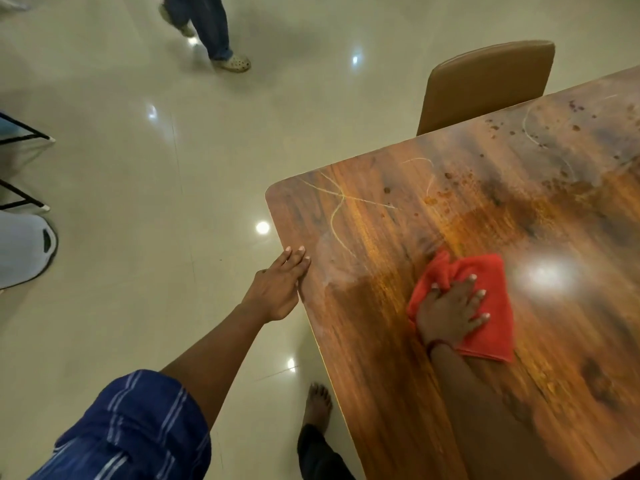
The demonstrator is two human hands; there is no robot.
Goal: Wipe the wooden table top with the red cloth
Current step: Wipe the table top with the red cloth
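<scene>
The wiping is under way: the right hand (450, 315) lies flat, fingers spread and pressing down rather than gripping, on the crumpled red microfibre cloth (485, 289), which sits on the glossy brown wooden table top (381, 358) a little in from its rounded near corner. The left hand (280, 289) rests open against the table's edge just short of that corner, fingers straight and holding nothing, apparently to steady the body. Beyond the cloth, away from the corner, the wood shows pale curved scrawls (337, 216) and a scatter of brown specks and smears (519, 188), running on towards the tan padded chair back (485, 84) at the far edge. Judging from this, most of the dirt is not yet reached; the next stroke calls for pushing the cloth forward over those marks with firm, even pressure.
</scene>
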